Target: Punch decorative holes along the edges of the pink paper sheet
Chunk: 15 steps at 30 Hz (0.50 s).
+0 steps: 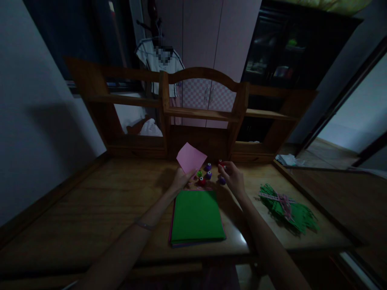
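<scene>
Working at a broad, varnished pale-wood tabletop in a dim room, backed by a brown wooden shelf unit with an arched top; past that, facing tall pale-pink cupboard doors, a white dark-trimmed shirt and a black cabinet. With the left hand, grasping a square pink sheet of paper, tilted just behind a square stack of coloured paper topped with green. With the right hand, bent at the fingers by a small red piece with a pale top; cannot tell whether gripped or merely touched. Between the hands, clustered on the wood, small round purple pieces and another red one. Close to the front edge with the stack; widest for moving at left, toward the plain wall; narrower at right, toward a fringed green paper bundle crossed by pink strips, near the raised side edge.
</scene>
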{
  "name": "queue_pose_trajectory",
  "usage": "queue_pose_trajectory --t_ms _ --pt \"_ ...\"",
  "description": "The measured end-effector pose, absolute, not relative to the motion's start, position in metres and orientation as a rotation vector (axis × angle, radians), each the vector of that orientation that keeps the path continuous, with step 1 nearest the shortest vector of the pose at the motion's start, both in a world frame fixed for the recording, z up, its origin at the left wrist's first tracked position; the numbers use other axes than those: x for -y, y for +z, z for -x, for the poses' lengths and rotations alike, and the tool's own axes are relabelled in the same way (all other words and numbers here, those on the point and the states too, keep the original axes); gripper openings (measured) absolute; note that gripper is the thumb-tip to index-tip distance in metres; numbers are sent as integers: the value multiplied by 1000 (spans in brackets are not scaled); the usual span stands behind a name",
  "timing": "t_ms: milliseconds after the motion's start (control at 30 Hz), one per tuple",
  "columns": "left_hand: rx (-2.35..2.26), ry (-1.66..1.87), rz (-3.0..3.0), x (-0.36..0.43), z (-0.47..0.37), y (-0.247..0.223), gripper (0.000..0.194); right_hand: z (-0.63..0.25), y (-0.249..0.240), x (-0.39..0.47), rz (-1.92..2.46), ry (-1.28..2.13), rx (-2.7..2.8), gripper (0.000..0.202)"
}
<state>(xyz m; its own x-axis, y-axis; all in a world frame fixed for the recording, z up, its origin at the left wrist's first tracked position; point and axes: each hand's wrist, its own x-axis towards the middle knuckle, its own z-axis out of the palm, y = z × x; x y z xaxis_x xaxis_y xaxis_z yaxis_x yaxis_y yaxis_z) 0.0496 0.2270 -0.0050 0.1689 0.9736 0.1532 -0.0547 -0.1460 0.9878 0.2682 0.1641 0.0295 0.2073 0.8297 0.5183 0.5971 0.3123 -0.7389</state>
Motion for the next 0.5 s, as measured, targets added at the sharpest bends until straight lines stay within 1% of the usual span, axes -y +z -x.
queue_pose_trajectory --t_ms 100,167,367,500 --pt "-977 1208 -1443 -225 -50 -2 35 -271 23 -170 1268 419 1403 42" --pt "-1004 1218 -1473 -225 -52 -2 35 -273 18 -174 1252 455 1380 42" --pt "-1039 1296 -1594 -228 -61 -6 38 -281 13 -177 1316 299 1451 39" --pt "-1120 1271 -1705 -227 -59 -7 42 -281 13 -179 1298 269 1453 38"
